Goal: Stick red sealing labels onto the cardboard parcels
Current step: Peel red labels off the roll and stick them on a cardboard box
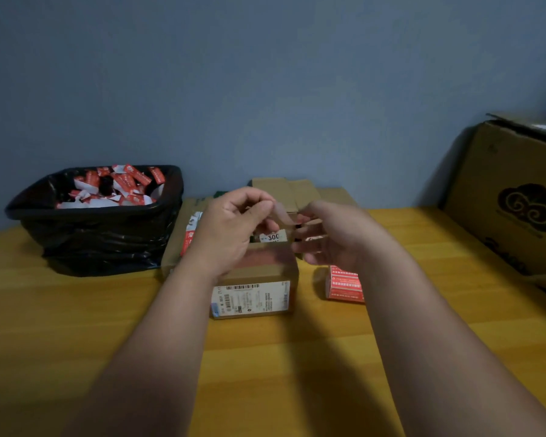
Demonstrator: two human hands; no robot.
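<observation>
Hands raised over a small parcel — label transfer position.
Left: a black-lined bin (98, 216) holds red-and-white scraps. Centre: the left hand (234, 228) and right hand (331, 238) have fingers curled, pinching a blurred strip between them above the cardboard parcel (259, 285) on the worktop (76, 310). Right: a red label stack (344, 283) — beside the parcel.

Two hands: left hand (230, 228), right hand (331, 234). One small cardboard parcel (256, 285) in front, at least two more cardboard boxes (284, 190) behind it, one large carton (511, 190), one black-lined bin (101, 222) of many label scraps, one red label stack (344, 283).
</observation>
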